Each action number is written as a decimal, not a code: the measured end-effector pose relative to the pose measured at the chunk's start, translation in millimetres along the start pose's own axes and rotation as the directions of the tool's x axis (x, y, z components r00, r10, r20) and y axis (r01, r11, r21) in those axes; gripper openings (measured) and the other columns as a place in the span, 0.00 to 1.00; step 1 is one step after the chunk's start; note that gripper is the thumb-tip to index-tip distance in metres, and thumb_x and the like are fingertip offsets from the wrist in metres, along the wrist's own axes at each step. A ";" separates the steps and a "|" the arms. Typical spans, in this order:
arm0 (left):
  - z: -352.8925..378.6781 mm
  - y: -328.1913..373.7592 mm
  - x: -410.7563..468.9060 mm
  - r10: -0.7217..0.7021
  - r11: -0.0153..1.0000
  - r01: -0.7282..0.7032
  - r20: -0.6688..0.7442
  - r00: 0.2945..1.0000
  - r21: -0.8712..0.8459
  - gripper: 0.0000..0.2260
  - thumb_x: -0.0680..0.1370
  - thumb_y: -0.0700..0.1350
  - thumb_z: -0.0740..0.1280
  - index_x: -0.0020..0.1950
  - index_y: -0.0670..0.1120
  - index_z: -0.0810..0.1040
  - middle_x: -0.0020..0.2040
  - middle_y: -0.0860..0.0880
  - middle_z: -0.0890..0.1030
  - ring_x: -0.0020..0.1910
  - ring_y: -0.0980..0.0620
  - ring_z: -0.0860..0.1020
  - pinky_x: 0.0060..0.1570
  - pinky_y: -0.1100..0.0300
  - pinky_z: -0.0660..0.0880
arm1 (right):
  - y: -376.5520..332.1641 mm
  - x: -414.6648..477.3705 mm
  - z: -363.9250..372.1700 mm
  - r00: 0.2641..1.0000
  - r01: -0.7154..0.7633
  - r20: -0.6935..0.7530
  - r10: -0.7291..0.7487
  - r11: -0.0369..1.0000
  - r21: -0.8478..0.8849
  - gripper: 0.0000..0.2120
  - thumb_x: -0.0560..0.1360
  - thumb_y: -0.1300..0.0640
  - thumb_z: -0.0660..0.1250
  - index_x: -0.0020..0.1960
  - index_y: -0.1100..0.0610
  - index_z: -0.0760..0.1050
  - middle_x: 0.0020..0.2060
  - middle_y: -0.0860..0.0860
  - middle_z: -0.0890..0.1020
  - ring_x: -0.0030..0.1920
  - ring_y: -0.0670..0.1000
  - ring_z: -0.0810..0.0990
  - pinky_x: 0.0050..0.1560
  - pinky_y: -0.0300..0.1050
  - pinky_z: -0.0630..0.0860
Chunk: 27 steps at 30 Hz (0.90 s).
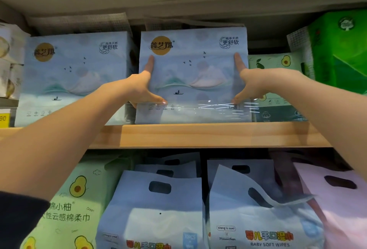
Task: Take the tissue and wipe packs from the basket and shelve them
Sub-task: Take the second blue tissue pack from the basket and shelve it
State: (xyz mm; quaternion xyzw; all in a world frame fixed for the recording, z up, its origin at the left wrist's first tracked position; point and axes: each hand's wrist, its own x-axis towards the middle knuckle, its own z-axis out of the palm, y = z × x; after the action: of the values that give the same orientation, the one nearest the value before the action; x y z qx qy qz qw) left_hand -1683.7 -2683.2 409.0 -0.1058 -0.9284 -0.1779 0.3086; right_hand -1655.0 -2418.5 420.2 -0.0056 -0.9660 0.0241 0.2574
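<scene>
Fingers (149, 64) of both hands press flat against the front of one pale blue tissue pack (193, 74), centre of frame; left hand (139, 88) at its left edge, right hand (250, 84) at its right edge, each with forefinger pointing up and thumb angled along the lower front, so the pack is held between two spread hands. Pack: glossy plastic film, squarish block shape, gold disc logo, printed birds, boat and waves; its base rests on the wooden shelf (208, 135), light grained board with a square front lip. Second identical pack (73, 78) stands just beside, centre left. Right of the held pack: one pale green avocado-print pack (278, 64), largely hidden behind it, and one bright green pack (341, 50), cut off by the frame edge. Lower frame: two blue soft bags of baby wipes (162, 215) with punched carry handles, further handles behind in shadow, count uncertain; one green avocado bag (75, 205) lower left; one pink bag (341, 199) lower right, cropped. Yellow price tag (4, 118), far left, partly readable.
</scene>
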 end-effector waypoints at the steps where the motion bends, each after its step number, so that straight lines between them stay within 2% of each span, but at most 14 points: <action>1: 0.0 0.3 0.3 -0.007 1.000 0.007 0.004 1.000 -0.002 0.54 0.69 0.54 0.72 0.70 0.59 0.27 0.69 0.41 0.68 0.54 0.40 0.76 0.48 0.48 0.79 | 0.3 0.7 -0.1 1.000 -0.004 0.010 0.004 1.000 -0.011 0.53 0.71 0.44 0.67 0.69 0.49 0.23 0.52 0.61 0.79 0.41 0.57 0.72 0.53 0.53 0.70; 3: -0.5 1.8 -0.5 -0.017 1.000 0.018 0.014 1.000 -0.018 0.54 0.69 0.53 0.73 0.70 0.59 0.27 0.69 0.41 0.68 0.54 0.39 0.76 0.48 0.47 0.79 | 0.8 0.5 0.4 1.000 0.000 0.020 0.000 1.000 0.009 0.52 0.71 0.44 0.66 0.69 0.48 0.23 0.54 0.62 0.78 0.43 0.57 0.71 0.54 0.54 0.69; 6: -1.0 2.9 -3.6 -0.020 0.998 0.021 0.022 1.000 -0.056 0.53 0.70 0.52 0.72 0.71 0.59 0.28 0.70 0.42 0.67 0.56 0.40 0.75 0.49 0.46 0.79 | 0.8 0.1 2.0 1.000 0.022 -0.005 -0.022 0.999 0.033 0.53 0.71 0.46 0.67 0.68 0.47 0.21 0.46 0.61 0.76 0.43 0.59 0.74 0.52 0.53 0.71; 8: -1.6 2.7 -6.4 -0.021 0.997 0.024 0.035 0.999 -0.077 0.52 0.70 0.52 0.72 0.71 0.60 0.29 0.71 0.43 0.65 0.55 0.41 0.74 0.49 0.46 0.79 | 1.0 0.3 2.2 1.000 0.024 -0.014 -0.024 0.999 0.038 0.54 0.71 0.47 0.68 0.69 0.47 0.21 0.43 0.60 0.80 0.41 0.59 0.79 0.50 0.53 0.76; 10: -3.8 1.9 -8.1 -0.025 0.998 0.029 0.063 0.998 -0.063 0.51 0.70 0.53 0.72 0.71 0.60 0.29 0.72 0.43 0.64 0.52 0.42 0.74 0.45 0.50 0.79 | 1.4 -2.1 0.2 1.000 0.022 -0.016 -0.021 0.996 0.090 0.55 0.71 0.48 0.69 0.69 0.46 0.23 0.37 0.57 0.79 0.37 0.56 0.80 0.40 0.50 0.77; 12: -7.8 0.9 -10.0 -0.025 0.999 0.028 0.088 0.996 -0.028 0.50 0.71 0.55 0.71 0.71 0.60 0.30 0.73 0.42 0.63 0.49 0.43 0.74 0.42 0.55 0.76 | 2.6 -4.9 -3.4 0.999 0.024 -0.029 -0.019 0.986 0.163 0.55 0.69 0.48 0.71 0.70 0.45 0.25 0.33 0.53 0.73 0.32 0.52 0.77 0.31 0.45 0.72; 15: -15.4 -2.8 -12.2 -0.016 1.000 0.015 0.078 0.997 0.016 0.48 0.71 0.55 0.70 0.73 0.58 0.32 0.68 0.38 0.69 0.40 0.46 0.75 0.37 0.60 0.71 | 5.5 -9.0 -8.6 0.999 0.007 -0.043 0.002 0.978 0.210 0.56 0.67 0.49 0.73 0.71 0.44 0.28 0.35 0.51 0.71 0.33 0.51 0.78 0.30 0.43 0.72; 16: -18.2 -3.5 -14.4 -0.005 1.000 0.004 0.068 0.998 0.022 0.48 0.71 0.55 0.70 0.73 0.58 0.32 0.67 0.37 0.70 0.39 0.46 0.75 0.38 0.59 0.72 | 6.0 -11.5 -10.6 0.999 0.000 -0.049 0.010 0.978 0.210 0.56 0.67 0.49 0.73 0.72 0.45 0.28 0.36 0.52 0.73 0.34 0.52 0.79 0.31 0.43 0.73; 18: -23.0 -7.0 -18.0 0.008 0.999 -0.010 0.060 0.998 0.031 0.48 0.71 0.57 0.70 0.73 0.58 0.34 0.70 0.38 0.68 0.42 0.44 0.75 0.44 0.56 0.73 | 8.1 -16.0 -12.0 0.998 -0.008 -0.067 0.020 0.986 0.168 0.56 0.67 0.48 0.73 0.73 0.46 0.30 0.50 0.57 0.77 0.39 0.55 0.82 0.38 0.47 0.77; 20: -29.0 -7.9 -23.1 0.023 1.000 -0.024 0.048 0.999 0.014 0.47 0.71 0.58 0.69 0.74 0.59 0.35 0.74 0.43 0.62 0.44 0.44 0.75 0.42 0.57 0.73 | 7.9 -25.5 -15.5 0.996 -0.008 -0.091 0.020 0.991 0.131 0.54 0.67 0.46 0.73 0.73 0.47 0.33 0.63 0.61 0.72 0.41 0.57 0.82 0.44 0.51 0.78; 22: -38.1 -7.3 -29.4 0.043 0.999 -0.043 0.028 0.999 0.007 0.45 0.72 0.56 0.68 0.74 0.57 0.36 0.75 0.44 0.60 0.46 0.44 0.74 0.38 0.59 0.71 | 6.5 -37.6 -24.0 0.994 -0.006 -0.107 0.018 0.994 0.112 0.52 0.67 0.44 0.72 0.74 0.47 0.36 0.67 0.60 0.68 0.38 0.55 0.81 0.37 0.48 0.75; 24: -43.2 -8.5 -35.5 0.056 0.998 -0.056 0.025 0.998 -0.002 0.44 0.73 0.56 0.68 0.75 0.55 0.37 0.76 0.45 0.57 0.53 0.42 0.74 0.40 0.58 0.71 | 5.2 -46.0 -26.1 0.994 -0.010 -0.106 0.020 0.996 0.089 0.50 0.67 0.43 0.71 0.75 0.47 0.38 0.70 0.58 0.66 0.34 0.52 0.78 0.31 0.43 0.70; 27: -48.5 -8.7 -40.6 0.082 0.997 -0.081 -0.021 0.996 0.014 0.43 0.73 0.56 0.67 0.76 0.54 0.40 0.77 0.46 0.56 0.65 0.41 0.69 0.46 0.56 0.70 | 3.6 -57.5 -34.0 0.991 -0.002 -0.136 0.011 0.998 0.064 0.48 0.68 0.43 0.70 0.75 0.49 0.42 0.72 0.56 0.63 0.35 0.53 0.76 0.34 0.45 0.72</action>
State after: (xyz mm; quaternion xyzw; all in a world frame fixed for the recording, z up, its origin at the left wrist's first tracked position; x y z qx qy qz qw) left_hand -1628.5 -2713.9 418.1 -0.1397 -0.9210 -0.1603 0.3264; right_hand -1588.2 -2414.7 420.9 -0.0021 -0.9449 0.0551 0.3226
